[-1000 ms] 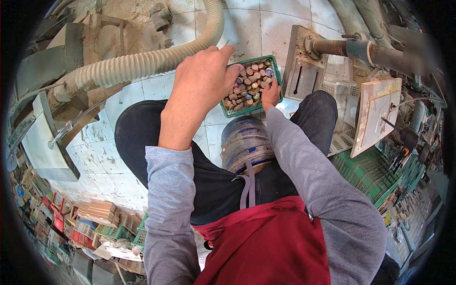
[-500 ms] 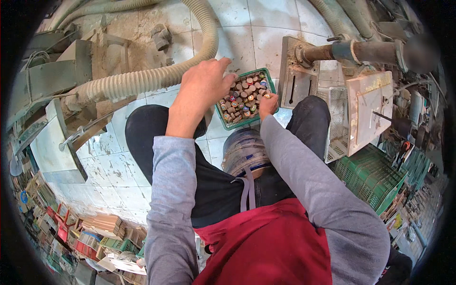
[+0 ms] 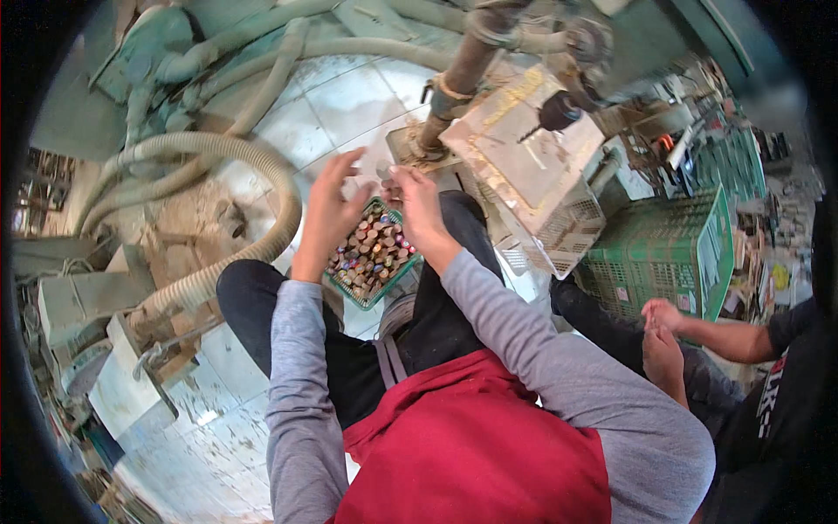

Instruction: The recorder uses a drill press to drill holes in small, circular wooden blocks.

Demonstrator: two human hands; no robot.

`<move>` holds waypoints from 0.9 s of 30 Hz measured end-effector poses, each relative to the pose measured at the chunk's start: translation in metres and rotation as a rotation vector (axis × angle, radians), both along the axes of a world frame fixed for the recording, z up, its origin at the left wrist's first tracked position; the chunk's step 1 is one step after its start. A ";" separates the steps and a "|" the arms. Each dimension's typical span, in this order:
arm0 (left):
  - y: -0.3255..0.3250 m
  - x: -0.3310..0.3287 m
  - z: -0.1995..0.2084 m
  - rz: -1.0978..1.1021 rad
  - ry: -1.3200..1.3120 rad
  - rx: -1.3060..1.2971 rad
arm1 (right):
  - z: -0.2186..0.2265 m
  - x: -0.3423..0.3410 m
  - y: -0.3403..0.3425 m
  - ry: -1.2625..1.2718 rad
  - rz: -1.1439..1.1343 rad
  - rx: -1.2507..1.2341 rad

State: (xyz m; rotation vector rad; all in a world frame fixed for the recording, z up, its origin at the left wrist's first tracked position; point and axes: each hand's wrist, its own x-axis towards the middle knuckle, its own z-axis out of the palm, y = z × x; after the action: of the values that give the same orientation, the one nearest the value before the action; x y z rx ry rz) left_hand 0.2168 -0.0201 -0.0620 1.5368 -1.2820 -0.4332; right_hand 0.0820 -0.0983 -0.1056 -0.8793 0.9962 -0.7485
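Pinched at the fingertips of the R hand (image 3: 422, 211) is what looks like a small roundish grey-brown pc (image 3: 384, 168), partly covered by the fingers, so its exact shape & long axis can't be told. Head view, the only one: the L hand (image 3: 330, 217) is raised opp. the R, fingers spread & thumb apart, w/ nothing seen in its grasp. The pc sits btwn the two hands, right of the L fingers w/ a gap, touching only the R; the R is thus the nearer hand. In the picture it shows just past the far end of a green plastic basket (image 3: 367, 306), the hands apparently above rim level. The basket is on the tiled floor btwn the person's knees, long axis seemingly running near-left to far-right, its left side partly hidden by the L hand. It's full of short round wood-coloured plugs (image 3: 375, 253), lying every which way, some w/ coloured end faces. Round abt: a ribbed hose (image 3: 285, 205) curving off left; beyond the R hand, a pale board (image 3: 515, 170) w/ a drill chuck (image 3: 559, 112) at it, & a white perforated crate (image 3: 578, 229) below. Farther right, a big green crate (image 3: 650, 249) & a co-worker's hands (image 3: 664, 356), held together, well apart from the basket.
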 end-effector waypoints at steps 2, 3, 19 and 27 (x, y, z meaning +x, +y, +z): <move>-0.016 -0.038 0.015 -0.129 0.010 -0.022 | 0.031 -0.037 -0.002 -0.167 0.002 0.118; -0.025 -0.055 0.021 -0.131 -0.025 -0.045 | 0.041 -0.055 -0.004 -0.151 -0.018 0.120; -0.095 -0.163 0.014 -0.291 0.068 0.044 | 0.057 -0.187 -0.047 -0.078 -0.104 0.028; -0.147 -0.170 -0.033 0.037 -0.321 -0.035 | 0.150 -0.251 -0.132 0.154 -0.271 -0.647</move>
State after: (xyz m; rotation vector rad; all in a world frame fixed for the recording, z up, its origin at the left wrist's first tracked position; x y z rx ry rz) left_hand 0.0466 -0.1668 -0.0952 1.6425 -1.4941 -0.1416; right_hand -0.1692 -0.2307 0.0443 -1.3893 1.0343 -1.2879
